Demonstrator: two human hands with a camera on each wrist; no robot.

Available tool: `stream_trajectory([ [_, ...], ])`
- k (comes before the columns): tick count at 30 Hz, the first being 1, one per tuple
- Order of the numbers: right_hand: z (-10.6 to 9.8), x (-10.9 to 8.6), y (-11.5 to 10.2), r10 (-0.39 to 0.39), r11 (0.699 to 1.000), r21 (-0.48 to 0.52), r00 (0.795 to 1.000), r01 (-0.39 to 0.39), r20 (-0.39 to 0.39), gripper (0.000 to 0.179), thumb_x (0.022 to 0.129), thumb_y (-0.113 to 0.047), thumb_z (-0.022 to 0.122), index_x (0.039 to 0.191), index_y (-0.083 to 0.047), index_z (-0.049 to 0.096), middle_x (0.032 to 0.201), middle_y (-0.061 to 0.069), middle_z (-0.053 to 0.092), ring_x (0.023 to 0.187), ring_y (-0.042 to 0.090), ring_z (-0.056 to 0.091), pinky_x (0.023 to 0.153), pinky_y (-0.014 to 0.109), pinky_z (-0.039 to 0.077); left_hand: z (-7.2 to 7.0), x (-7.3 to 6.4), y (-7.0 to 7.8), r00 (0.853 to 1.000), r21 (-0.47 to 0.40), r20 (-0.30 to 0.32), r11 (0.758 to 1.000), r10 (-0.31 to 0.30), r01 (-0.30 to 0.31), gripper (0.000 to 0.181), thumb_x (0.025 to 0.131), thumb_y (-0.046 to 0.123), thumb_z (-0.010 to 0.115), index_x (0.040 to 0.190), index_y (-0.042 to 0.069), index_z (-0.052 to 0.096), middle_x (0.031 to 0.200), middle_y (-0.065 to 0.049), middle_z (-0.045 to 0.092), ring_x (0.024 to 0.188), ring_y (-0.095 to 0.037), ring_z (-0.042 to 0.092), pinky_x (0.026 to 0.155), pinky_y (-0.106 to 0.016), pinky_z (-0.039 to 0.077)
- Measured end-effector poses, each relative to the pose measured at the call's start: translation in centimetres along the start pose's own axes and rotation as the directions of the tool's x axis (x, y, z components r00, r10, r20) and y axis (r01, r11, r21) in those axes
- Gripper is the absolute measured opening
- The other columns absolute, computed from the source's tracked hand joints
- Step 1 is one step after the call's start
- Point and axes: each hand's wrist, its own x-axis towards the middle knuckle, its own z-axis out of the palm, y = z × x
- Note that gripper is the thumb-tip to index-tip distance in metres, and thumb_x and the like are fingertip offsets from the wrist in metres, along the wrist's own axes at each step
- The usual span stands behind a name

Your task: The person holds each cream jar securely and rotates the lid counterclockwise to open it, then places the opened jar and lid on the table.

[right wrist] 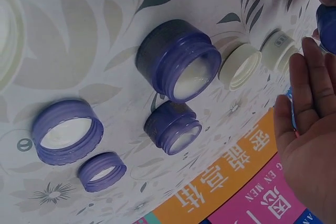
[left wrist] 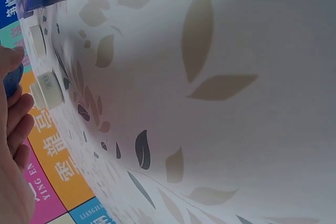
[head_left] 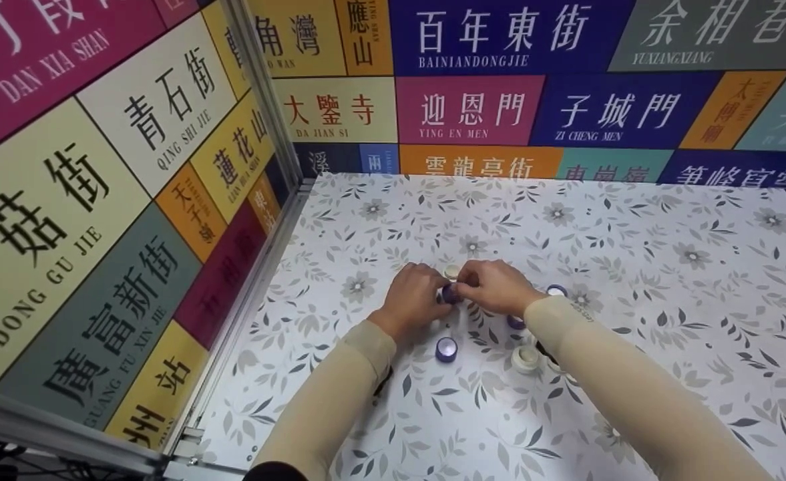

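Between the fingers of the left hand (head_left: pixel 411 298) and right hand (head_left: pixel 497 287), 1 purple container (head_left: pixel 449 294) is grasped; whether capped cannot be told. Near the right fingers, 2 uncapped purple jars (right wrist: pixel 178 60) and 2 loose purple caps (right wrist: pixel 68 134) appear not yet joined.

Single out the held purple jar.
The purple jar gripped by the left hand and right hand; the open purple jars rest on the table.
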Motion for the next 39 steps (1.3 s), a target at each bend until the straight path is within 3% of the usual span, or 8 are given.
stream_trajectory([
  [4, 0.07, 0.03, 0.04, -0.002, 1.0, 0.007, 1.0, 0.002, 0.013, 0.024, 0.09, -0.038, 0.069, 0.096, -0.014, 0.07, 0.086, -0.004, 0.071, 0.08, 0.017, 0.065, 0.079, 0.041, 0.05, -0.06, -0.01, 0.0, 1.0, -0.004, -0.004, 1.0, 0.004, -0.004, 0.033, 0.078, 0.041, 0.077, 0.101, 0.017, 0.078, 0.093, 0.004, 0.072, 0.089, -0.017, 0.061, 0.088, -0.035, 0.042],
  [10, -0.01, -0.12, -0.28, -0.045, 0.996, 0.081, 0.999, 0.044, 0.02, 0.027, 0.08, -0.033, 0.081, 0.096, -0.014, 0.069, 0.086, -0.005, 0.072, 0.084, 0.022, 0.069, 0.082, 0.041, 0.049, -0.02, 0.01, -0.1, 1.0, 0.002, -0.009, 1.0, 0.021, -0.021, 0.029, 0.078, 0.039, 0.075, 0.098, 0.018, 0.079, 0.09, 0.005, 0.072, 0.085, -0.017, 0.061, 0.085, -0.036, 0.042],
  [17, 0.03, -0.11, -0.32, -0.06, 0.995, 0.08, 0.998, 0.059, 0.019, 0.027, 0.077, -0.027, 0.08, 0.098, -0.014, 0.069, 0.089, -0.004, 0.073, 0.09, 0.027, 0.07, 0.085, 0.042, 0.048, -0.06, -0.1, -0.09, 1.0, 0.008, 0.006, 1.0, 0.013, -0.013, 0.029, 0.079, 0.039, 0.075, 0.099, 0.019, 0.079, 0.088, 0.005, 0.071, 0.084, -0.018, 0.06, 0.085, -0.036, 0.042],
  [30, 0.11, -0.09, -0.47, 0.009, 1.0, -0.013, 1.0, -0.009, 0.009, 0.022, 0.089, -0.035, 0.068, 0.097, -0.015, 0.069, 0.087, -0.004, 0.07, 0.079, 0.018, 0.064, 0.078, 0.041, 0.049, -0.04, -0.06, 0.0, 1.0, 0.009, 0.02, 1.0, 0.01, -0.01, 0.029, 0.078, 0.04, 0.074, 0.098, 0.019, 0.078, 0.087, 0.006, 0.07, 0.083, -0.017, 0.058, 0.084, -0.036, 0.042],
  [39, 0.14, 0.04, -0.33, -0.067, 0.996, 0.059, 0.998, 0.067, 0.008, 0.026, 0.077, -0.026, 0.079, 0.097, -0.014, 0.068, 0.09, -0.003, 0.073, 0.09, 0.026, 0.069, 0.083, 0.041, 0.049, -0.12, -0.15, -0.13, 1.0, -0.001, -0.002, 1.0, 0.027, -0.027, 0.028, 0.078, 0.038, 0.075, 0.097, 0.019, 0.078, 0.088, 0.005, 0.071, 0.084, -0.017, 0.06, 0.084, -0.036, 0.042],
])
